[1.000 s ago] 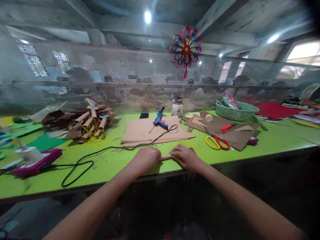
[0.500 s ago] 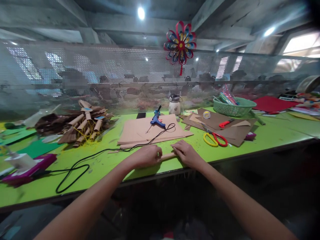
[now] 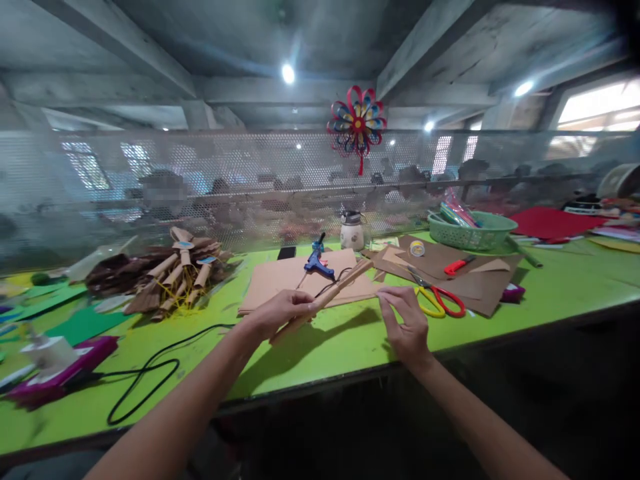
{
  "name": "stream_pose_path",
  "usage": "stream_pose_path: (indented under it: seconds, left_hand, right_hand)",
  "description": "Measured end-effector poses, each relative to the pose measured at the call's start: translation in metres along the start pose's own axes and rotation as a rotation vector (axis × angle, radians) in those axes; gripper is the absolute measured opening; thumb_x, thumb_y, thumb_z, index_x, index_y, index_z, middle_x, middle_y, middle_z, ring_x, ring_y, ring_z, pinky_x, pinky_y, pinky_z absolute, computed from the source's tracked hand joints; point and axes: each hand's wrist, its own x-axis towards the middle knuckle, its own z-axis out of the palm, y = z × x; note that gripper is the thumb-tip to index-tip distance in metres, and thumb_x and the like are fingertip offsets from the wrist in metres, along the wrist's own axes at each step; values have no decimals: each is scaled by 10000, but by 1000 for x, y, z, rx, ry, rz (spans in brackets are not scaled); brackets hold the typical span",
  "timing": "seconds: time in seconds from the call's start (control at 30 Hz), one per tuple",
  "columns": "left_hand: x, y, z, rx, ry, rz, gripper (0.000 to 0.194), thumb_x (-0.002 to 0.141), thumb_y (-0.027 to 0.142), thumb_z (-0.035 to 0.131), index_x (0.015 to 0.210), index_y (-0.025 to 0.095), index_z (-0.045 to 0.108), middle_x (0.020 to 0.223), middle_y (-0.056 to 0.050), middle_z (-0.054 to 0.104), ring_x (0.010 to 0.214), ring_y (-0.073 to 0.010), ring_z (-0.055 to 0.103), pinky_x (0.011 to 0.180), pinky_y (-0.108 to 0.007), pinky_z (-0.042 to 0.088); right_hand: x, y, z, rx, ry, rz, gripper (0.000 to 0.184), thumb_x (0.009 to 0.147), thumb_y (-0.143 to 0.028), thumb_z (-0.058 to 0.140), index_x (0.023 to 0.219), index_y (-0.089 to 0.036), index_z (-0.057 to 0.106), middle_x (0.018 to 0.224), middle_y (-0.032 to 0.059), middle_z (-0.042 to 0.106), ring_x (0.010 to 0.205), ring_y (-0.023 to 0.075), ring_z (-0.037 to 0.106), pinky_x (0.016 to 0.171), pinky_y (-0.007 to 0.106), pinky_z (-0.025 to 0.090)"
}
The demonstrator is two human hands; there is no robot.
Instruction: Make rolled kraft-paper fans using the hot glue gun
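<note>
A thin rolled tube of brown paper [image 3: 346, 283] slants up to the right, lifted above the green table, its shadow falling below. My left hand [image 3: 286, 311] is closed around its lower part. To the right of the tube and apart from it, my right hand [image 3: 407, 328] has its thumb and fingertips pinched together; whatever may be between them is too small to make out. Behind the tube lies a stack of brown paper sheets [image 3: 267, 285], with a blue glue gun [image 3: 319, 264] on top. Scissors with yellow and red handles [image 3: 450, 304] rest just beyond my right hand.
A black cord [image 3: 167, 362] loops across the left side to a purple power strip [image 3: 75, 367]. Bundled paper rolls [image 3: 173, 277] lie back left. A red-handled cutter [image 3: 456, 267], tape roll [image 3: 417, 249], bottle [image 3: 352, 233] and green basket [image 3: 467, 235] stand farther back.
My left hand has raised the paper tube off the table and tilted it. My right hand has let go of it and moved right, fingers now pinched. The view has tipped upward.
</note>
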Motion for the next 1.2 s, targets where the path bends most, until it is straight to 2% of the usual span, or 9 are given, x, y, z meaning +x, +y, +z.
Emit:
stream_pose_path:
  seconds: [0.03, 0.1, 0.23, 0.37, 0.5, 0.63, 0.83, 1.03, 1.2]
  left_hand:
    - [2, -2, 0, -169, 36, -31, 194, 697, 257, 751, 754, 82, 688, 677, -52, 654, 601, -131, 556, 579, -214, 414]
    - [9, -5, 2, -361, 106, -33, 172, 725, 227, 730, 795, 77, 684, 712, -82, 673, 617, -139, 594, 607, -226, 464]
    - [20, -5, 7, -522, 206, 71, 110, 819, 205, 627, 865, 111, 662, 817, -89, 689, 729, -153, 656, 748, -269, 534]
    - [26, 0, 5, -685, 266, 162, 98, 830, 137, 596, 886, 88, 660, 844, -111, 698, 772, -181, 684, 784, -296, 557]
    - [27, 3, 0, -764, 286, 227, 148, 797, 88, 621, 939, 64, 655, 849, -137, 710, 812, -212, 700, 800, -307, 562]
    - [27, 1, -9, -796, 257, 287, 277, 779, 118, 672, 1053, 93, 638, 925, -120, 712, 891, -224, 692, 856, -350, 544]
    - [27, -9, -26, -749, 256, 303, 332, 794, 176, 700, 1114, 115, 633, 999, -119, 709, 955, -185, 662, 866, -304, 514]
    - [24, -16, -30, -713, 232, 316, 312, 823, 236, 682, 1102, 112, 621, 999, -126, 711, 985, -225, 661, 932, -365, 482]
    - [24, -16, -26, -697, 220, 313, 222, 819, 202, 682, 1011, 109, 622, 959, -119, 715, 953, -221, 671, 899, -347, 501]
  right_hand:
    - [5, 0, 1, 20, -23, 36, 144, 895, -187, 537, 937, -176, 674, 912, 90, 639, 905, 217, 586, 842, 392, 473]
    - [16, -1, 9, 73, -167, 150, 199, 918, -275, 514, 859, -172, 674, 835, 77, 651, 835, 204, 597, 785, 353, 476]
    - [30, -2, 39, 272, -614, 435, 410, 909, -488, 479, 762, -155, 666, 733, 59, 661, 708, 178, 598, 663, 295, 473]
    - [33, -14, 74, 517, -869, 623, 493, 841, -603, 529, 816, -129, 665, 745, 58, 660, 666, 156, 591, 625, 276, 473]
    - [35, -29, 95, 646, -924, 797, 504, 779, -616, 610, 861, -119, 634, 765, 70, 678, 669, 149, 611, 639, 275, 474]
    - [40, -30, 105, 753, -883, 911, 498, 735, -602, 666, 840, -120, 599, 698, 47, 663, 611, 140, 610, 643, 299, 498]
    - [47, -14, 111, 709, -943, 825, 442, 769, -562, 653, 809, -132, 557, 622, 6, 611, 536, 118, 557, 571, 272, 461]
    - [50, -1, 116, 644, -1033, 661, 357, 854, -506, 578, 808, -157, 517, 585, -33, 528, 513, 97, 478, 519, 238, 380]
    - [53, 3, 111, 647, -1052, 688, 338, 831, -477, 616, 806, -150, 537, 605, -32, 517, 544, 101, 479, 538, 238, 380]
